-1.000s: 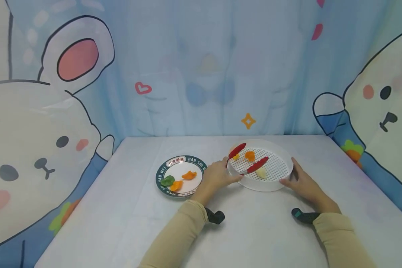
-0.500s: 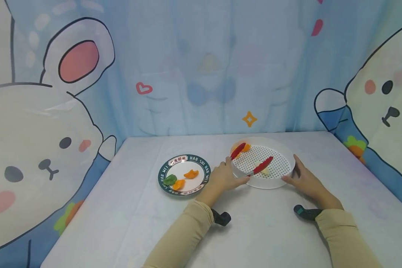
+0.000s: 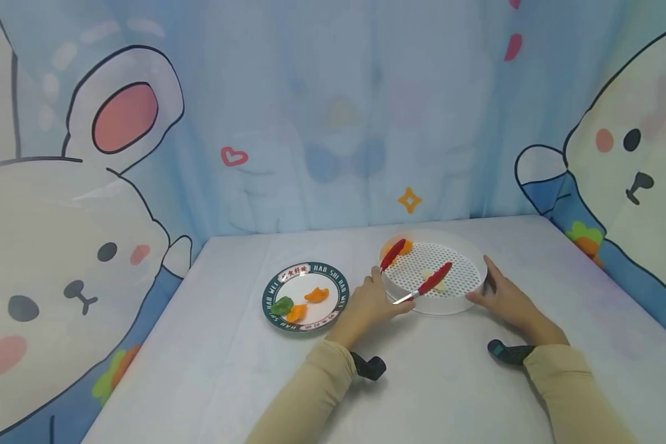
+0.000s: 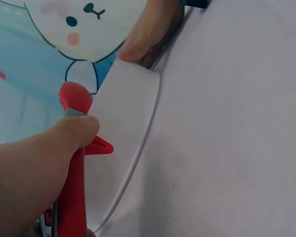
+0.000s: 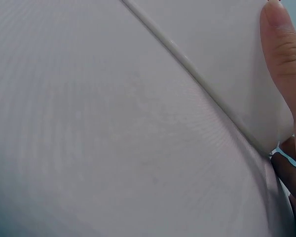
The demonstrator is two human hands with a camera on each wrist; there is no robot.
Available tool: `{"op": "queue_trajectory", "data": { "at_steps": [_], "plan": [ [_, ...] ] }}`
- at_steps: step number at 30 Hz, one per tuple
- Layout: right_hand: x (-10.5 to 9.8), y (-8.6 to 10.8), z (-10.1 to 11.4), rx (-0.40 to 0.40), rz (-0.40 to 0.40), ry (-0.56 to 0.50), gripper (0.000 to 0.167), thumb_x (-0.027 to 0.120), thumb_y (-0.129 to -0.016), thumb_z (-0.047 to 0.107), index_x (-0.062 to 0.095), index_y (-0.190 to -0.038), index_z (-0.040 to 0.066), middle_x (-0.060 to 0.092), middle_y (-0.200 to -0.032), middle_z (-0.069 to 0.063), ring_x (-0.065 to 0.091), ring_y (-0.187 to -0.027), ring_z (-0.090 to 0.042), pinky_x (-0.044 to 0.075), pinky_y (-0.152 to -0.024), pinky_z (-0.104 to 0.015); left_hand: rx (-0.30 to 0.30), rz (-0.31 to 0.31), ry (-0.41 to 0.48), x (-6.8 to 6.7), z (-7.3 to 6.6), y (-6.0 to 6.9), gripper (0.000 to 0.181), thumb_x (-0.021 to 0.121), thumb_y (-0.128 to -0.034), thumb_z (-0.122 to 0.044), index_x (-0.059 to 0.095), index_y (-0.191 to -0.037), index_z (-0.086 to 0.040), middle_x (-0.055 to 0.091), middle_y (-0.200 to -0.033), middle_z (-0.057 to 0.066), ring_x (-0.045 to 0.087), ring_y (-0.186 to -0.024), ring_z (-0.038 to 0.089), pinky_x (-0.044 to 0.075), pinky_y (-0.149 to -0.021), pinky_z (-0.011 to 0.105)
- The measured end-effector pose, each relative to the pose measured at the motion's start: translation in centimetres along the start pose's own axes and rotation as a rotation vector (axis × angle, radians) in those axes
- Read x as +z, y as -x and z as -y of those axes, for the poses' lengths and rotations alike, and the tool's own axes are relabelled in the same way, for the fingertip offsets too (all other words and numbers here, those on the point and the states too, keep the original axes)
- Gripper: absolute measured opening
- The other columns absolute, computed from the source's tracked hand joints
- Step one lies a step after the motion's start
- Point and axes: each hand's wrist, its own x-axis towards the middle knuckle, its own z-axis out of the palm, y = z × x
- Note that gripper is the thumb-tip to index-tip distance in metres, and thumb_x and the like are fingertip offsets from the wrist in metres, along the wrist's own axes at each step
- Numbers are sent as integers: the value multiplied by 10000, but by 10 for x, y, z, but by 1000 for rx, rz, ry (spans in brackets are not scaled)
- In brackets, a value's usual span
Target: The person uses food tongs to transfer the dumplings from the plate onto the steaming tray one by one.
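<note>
My left hand (image 3: pixel 369 302) holds a pair of tongs (image 3: pixel 435 277) with red tips, spread apart over the left part of a round white sieve (image 3: pixel 460 271). In the left wrist view the thumb presses on the red-and-metal tongs (image 4: pixel 73 197) beside the sieve's outer wall (image 4: pixel 123 108). At the sieve's right side, my right hand (image 3: pixel 502 302) grips the wall, its thumb (image 5: pixel 278 29) on the outside. Orange pieces (image 3: pixel 406 247) lie by the sieve's far left rim, partly behind one tong tip. A pale piece (image 3: pixel 441 286) lies nearer the middle, partly hidden by the other tip.
Left of the sieve stands a white plate (image 3: pixel 311 317) with a dark green lettered rim. It bears two orange pieces (image 3: pixel 317 295) and a green piece (image 3: pixel 282 306). A white cloth (image 3: pixel 422 382) covers the table, and a printed blue curtain (image 3: pixel 311 111) hangs behind.
An orange piece in the sieve has shifted toward the far left rim. Both hands and the sieve have moved slightly to the right relative to the plate's surroundings; both holds stay the same.
</note>
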Motion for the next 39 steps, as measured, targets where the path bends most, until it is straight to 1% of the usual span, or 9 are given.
{"op": "queue_trajectory", "data": {
  "at_steps": [4, 11, 18, 23, 28, 30, 33, 36, 39],
  "plan": [
    [-2, 1, 1, -22, -15, 19, 1208, 606, -787, 665, -185, -1492, 86, -21, -1532, -306, 37, -1388, -527, 142, -1049, -691, 1, 21, 64, -3, 2, 0, 1057, 705, -672, -670, 195, -1466, -193, 525, -1314, 65, 585, -1047, 233, 541, -855, 387],
    [1, 4, 3, -6, -7, 5, 1209, 620, -787, 649, -186, -1492, 87, -34, -1536, -297, 30, -1391, -523, 131, -1058, -684, 13, 67, 102, -9, 4, 2, 1090, 724, -673, -645, 166, -1489, -188, 492, -1386, 70, 562, -1129, 252, 519, -903, 426],
    [0, 6, 6, -3, -1, 8, 1214, 624, -786, 645, -188, -1491, 83, -35, -1536, -297, 34, -1390, -526, 129, -1059, -685, 16, 77, 85, -9, 6, 1, 1115, 716, -676, -651, 134, -1512, -195, 462, -1427, 63, 541, -1199, 251, 500, -939, 431],
    [0, 5, 5, -13, -1, -10, 1216, 628, -784, 644, -189, -1490, 84, -50, -1540, -287, 13, -1395, -517, 120, -1059, -686, 36, 63, 82, -9, 6, 1, 1089, 709, -684, -655, 166, -1499, -180, 490, -1395, 68, 559, -1170, 254, 506, -927, 435],
    [5, 7, -2, 14, 26, -25, 1229, 634, -773, 651, -198, -1488, 98, -58, -1539, -284, 3, -1392, -522, 117, -1055, -690, 14, 56, 74, -12, 9, 3, 1106, 730, -664, -646, 196, -1499, -154, 509, -1386, 70, 559, -1174, 252, 506, -921, 453],
    [7, 7, -3, 15, 24, -26, 1229, 632, -770, 657, -194, -1490, 100, -43, -1540, -286, 14, -1394, -520, 118, -1063, -681, -3, 46, 42, -19, 12, 4, 1112, 730, -659, -651, 214, -1499, -136, 511, -1390, 78, 557, -1174, 256, 506, -923, 457],
    [7, 7, -2, 13, 12, -15, 1229, 624, -769, 670, -187, -1492, 95, -27, -1542, -288, 31, -1395, -517, 116, -1073, -669, 11, 20, -2, -37, 19, 3, 1060, 734, -663, -635, 285, -1472, -118, 553, -1335, 79, 576, -1109, 250, 516, -905, 445],
    [4, 7, 1, 7, 8, 4, 1223, 614, -777, 670, -186, -1490, 79, -31, -1541, -288, 40, -1395, -517, 118, -1078, -663, 58, -19, -69, -60, 29, 3, 1019, 740, -661, -632, 333, -1457, -145, 584, -1268, 58, 584, -1048, 225, 518, -892, 425],
    [0, 6, 4, -2, -1, 11, 1209, 618, -790, 649, -181, -1491, 72, -29, -1544, -285, 50, -1396, -515, 123, -1083, -657, 98, -48, -154, -87, 42, 4, 1027, 768, -649, -606, 316, -1482, -211, 528, -1298, 31, 576, -1037, 222, 512, -893, 431]
  ]
}}
